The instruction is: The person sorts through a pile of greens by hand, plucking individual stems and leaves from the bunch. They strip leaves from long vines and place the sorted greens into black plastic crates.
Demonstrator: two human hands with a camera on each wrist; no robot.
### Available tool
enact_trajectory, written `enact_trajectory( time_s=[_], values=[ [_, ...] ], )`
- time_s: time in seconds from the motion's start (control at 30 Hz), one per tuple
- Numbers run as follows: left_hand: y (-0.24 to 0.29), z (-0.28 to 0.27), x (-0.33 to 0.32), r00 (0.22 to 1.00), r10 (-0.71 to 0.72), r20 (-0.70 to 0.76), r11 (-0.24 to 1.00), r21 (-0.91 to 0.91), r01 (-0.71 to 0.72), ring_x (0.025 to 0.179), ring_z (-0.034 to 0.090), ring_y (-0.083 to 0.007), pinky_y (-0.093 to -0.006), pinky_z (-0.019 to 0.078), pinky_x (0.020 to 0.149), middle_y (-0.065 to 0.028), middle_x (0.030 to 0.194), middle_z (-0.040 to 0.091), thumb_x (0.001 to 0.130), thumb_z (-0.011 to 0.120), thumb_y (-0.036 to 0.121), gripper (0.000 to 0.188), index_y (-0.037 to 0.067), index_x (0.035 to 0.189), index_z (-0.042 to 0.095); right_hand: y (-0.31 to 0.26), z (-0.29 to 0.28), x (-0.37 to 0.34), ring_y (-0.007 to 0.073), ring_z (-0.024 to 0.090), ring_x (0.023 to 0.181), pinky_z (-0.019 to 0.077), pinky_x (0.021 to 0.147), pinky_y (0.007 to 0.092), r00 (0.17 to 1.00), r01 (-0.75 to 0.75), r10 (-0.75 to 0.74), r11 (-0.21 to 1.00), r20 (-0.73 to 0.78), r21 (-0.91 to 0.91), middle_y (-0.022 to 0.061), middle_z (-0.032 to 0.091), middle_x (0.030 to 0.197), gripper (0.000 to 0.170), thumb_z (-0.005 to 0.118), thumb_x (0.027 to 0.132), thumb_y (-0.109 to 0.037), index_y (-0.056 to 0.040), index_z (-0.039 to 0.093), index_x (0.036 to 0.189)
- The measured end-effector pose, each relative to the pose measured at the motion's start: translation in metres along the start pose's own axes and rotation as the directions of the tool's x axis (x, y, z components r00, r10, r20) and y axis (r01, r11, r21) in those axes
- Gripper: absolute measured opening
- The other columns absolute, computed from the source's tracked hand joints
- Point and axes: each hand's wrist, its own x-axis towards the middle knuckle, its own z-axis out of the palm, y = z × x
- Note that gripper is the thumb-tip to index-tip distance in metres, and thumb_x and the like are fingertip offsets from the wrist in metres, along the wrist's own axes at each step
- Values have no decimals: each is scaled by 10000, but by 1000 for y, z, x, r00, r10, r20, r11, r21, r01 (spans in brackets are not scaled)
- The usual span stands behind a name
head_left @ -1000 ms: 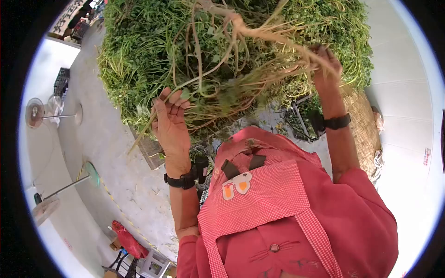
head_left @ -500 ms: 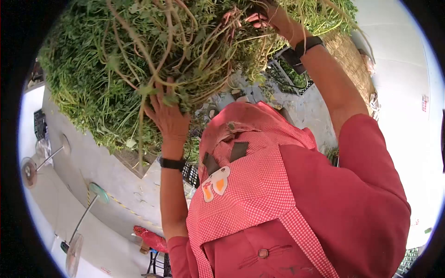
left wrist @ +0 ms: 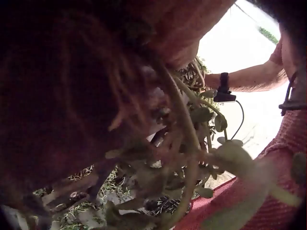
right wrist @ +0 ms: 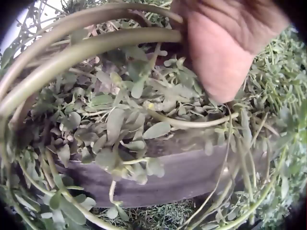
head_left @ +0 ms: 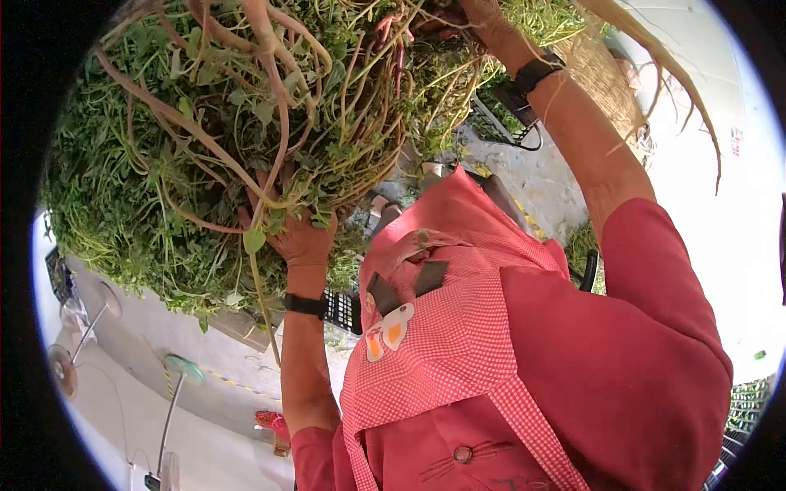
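Observation:
A big tangled heap of purslane (head_left: 155, 221), with fleshy leaves and thick bent stems, fills the upper left of the head view. My left hand (head_left: 304, 239) reaches into its near side, fingers spread and partly covered by stems and leaves. Farther up, my right hand (head_left: 490, 24) is cut off by the top edge. In the right wrist view, the right hand (right wrist: 223, 52) grips thick purslane stems (right wrist: 110, 40) that run in under its palm. A pale root (head_left: 667, 61) with fine side roots hangs close to the camera.
Black crates (head_left: 342, 311) stand low beside the heap, another crate (head_left: 495, 123) near my right forearm. Behind lies a woven straw mat (head_left: 602, 94). A stand with a green base (head_left: 184, 368) is on the floor at left, near a red bag (head_left: 273, 422). I wear a red checked apron (head_left: 450, 327).
The left hand has gone from palm up under a stem to deep in the greens. My right hand has moved up and inward over the heap. The view has shifted, with stems nearer the camera.

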Motion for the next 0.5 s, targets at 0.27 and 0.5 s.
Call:
enact_trajectory(
  time_s=[0.27, 0.5],
  values=[
    [0, -4, 4, 998, -38, 55, 997, 71, 34, 1290, 270, -344, -590, 218, 1007, -135, 1431, 274, 682, 552, 548, 752, 226, 1342, 389, 1, -4, 1, 237, 614, 719, 516, 632, 370, 999, 4, -5, 1000, -37, -8, 139, 640, 938, 356, 575, 872, -270, 25, 590, 1070],
    [-4, 14, -7, 995, -60, 81, 998, -10, 61, 1242, 310, -407, -643, 176, 984, -212, 1322, 364, 654, 615, 542, 672, 173, 1209, 528, 3, -6, 5, 235, 611, 697, 510, 608, 367, 997, 11, -12, 1000, -71, -18, 140, 642, 935, 376, 578, 869, -291, 24, 594, 1073]
  ],
)
